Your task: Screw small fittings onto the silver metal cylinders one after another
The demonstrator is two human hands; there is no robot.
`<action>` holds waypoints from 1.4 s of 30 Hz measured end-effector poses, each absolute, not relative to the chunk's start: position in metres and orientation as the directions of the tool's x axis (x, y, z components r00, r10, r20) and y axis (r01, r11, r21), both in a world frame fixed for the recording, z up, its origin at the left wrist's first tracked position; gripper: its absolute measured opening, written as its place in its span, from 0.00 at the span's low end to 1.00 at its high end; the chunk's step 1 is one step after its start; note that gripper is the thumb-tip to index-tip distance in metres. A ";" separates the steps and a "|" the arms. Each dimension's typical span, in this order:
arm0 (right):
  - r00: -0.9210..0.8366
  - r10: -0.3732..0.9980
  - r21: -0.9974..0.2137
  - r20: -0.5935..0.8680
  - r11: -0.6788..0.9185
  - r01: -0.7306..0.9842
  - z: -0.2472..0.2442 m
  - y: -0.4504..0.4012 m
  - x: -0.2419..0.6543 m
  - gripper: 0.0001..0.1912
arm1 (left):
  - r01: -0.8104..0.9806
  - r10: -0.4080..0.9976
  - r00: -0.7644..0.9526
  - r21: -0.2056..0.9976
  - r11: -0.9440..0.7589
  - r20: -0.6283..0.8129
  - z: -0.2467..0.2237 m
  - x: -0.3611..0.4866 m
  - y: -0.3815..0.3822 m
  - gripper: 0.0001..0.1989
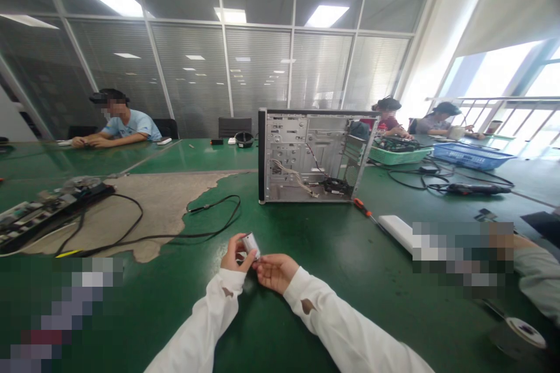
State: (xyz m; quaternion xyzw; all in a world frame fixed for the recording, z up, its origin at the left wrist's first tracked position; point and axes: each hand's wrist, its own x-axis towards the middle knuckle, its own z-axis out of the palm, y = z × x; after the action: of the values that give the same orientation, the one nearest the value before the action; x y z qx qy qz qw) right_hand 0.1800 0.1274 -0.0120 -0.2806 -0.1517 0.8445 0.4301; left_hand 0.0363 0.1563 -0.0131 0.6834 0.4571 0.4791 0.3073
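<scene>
Above the green table, my left hand (234, 254) grips a small silver-white box-shaped part (251, 246) between thumb and fingers. A dark spot shows near its top end; I cannot make out its exact kind. My right hand (276, 272) is beside it, palm partly turned up, fingertips drawn together at the part's lower end. Whatever those fingertips may pinch is too small to see. Beyond both hands stands an open computer case (315, 157), its inside facing me, with loose wires (291, 173) and a black fan (336, 185) at the bottom.
An orange-handled screwdriver (361, 207) lies by the case's right corner, near a long white strip (396, 230). Black cable (175, 237) and a parts-laden board (48, 210) are at left. Green basket (400, 155) and blue basket (470, 156) stand back right. Several people sit around.
</scene>
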 end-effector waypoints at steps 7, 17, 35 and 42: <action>-0.154 0.936 -0.694 -0.317 -0.339 -0.635 -0.013 0.128 0.176 0.09 | 0.201 0.937 0.105 0.915 -0.349 0.334 -0.019 0.038 0.162 0.31; 0.011 0.966 -0.759 -0.258 -0.196 -0.622 -0.009 0.126 0.175 0.16 | 0.183 0.945 0.150 0.931 -0.316 0.291 -0.030 0.035 0.171 0.27; 0.125 0.943 -0.949 0.307 0.293 0.119 0.004 0.114 0.181 0.09 | 0.472 0.869 0.406 0.749 -0.466 0.284 -0.012 0.041 0.150 0.15; 0.125 0.951 -0.957 0.284 0.289 -0.017 0.003 0.113 0.178 0.11 | 0.457 0.871 0.412 0.765 -0.453 0.269 -0.015 0.043 0.152 0.14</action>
State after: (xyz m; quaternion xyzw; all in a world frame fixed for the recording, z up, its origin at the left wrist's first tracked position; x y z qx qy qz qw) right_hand 0.1779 0.1129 0.0026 -0.4426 -0.5271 0.3998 0.6054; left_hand 0.0426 0.1519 -0.0153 0.7825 0.4243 0.3379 0.3057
